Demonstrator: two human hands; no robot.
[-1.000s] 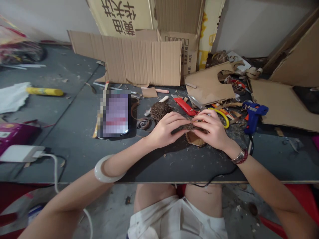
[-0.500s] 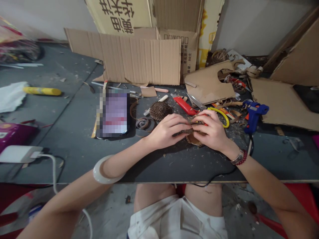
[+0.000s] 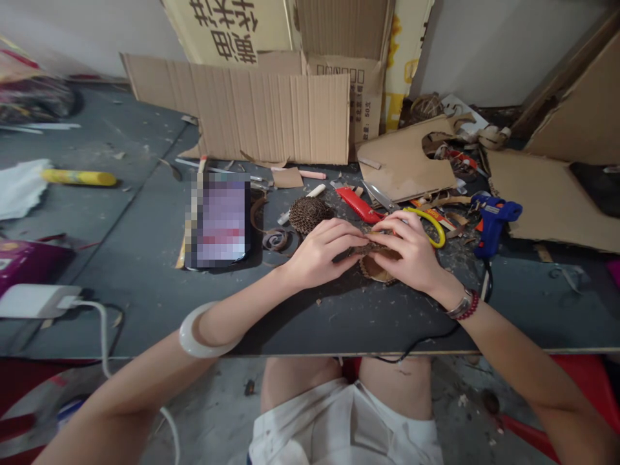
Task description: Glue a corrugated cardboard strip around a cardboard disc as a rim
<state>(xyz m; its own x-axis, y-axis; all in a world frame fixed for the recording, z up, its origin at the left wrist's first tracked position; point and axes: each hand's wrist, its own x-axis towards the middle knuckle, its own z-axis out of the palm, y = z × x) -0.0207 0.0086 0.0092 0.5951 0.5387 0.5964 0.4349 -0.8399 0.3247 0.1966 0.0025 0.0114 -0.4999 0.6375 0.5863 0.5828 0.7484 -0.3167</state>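
My left hand (image 3: 325, 253) and my right hand (image 3: 411, 256) meet low over the dark table, fingertips almost touching. Both are closed, pinching a brown corrugated cardboard piece (image 3: 367, 248) that the fingers mostly cover. Just below the fingertips shows a rounded cardboard piece (image 3: 378, 268) with a ridged edge; whether it joins the pinched part I cannot tell. Beside my left hand sits a domed coil of corrugated cardboard (image 3: 310, 214). A red-handled utility knife (image 3: 358, 205) and yellow-handled scissors (image 3: 434, 226) lie just beyond my right hand.
A blue glue gun (image 3: 495, 219) stands at the right, its black cord trailing to the front edge. Left of the hands lie a phone (image 3: 221, 223) and a loose paper coil (image 3: 276, 240). Upright cardboard (image 3: 271, 116) lines the back. A white charger (image 3: 36, 301) and yellow marker (image 3: 80, 177) are farther left.
Both hands stay almost in place, with small shifts of the fingers. Slightly more of the rounded cardboard piece shows beneath them now.
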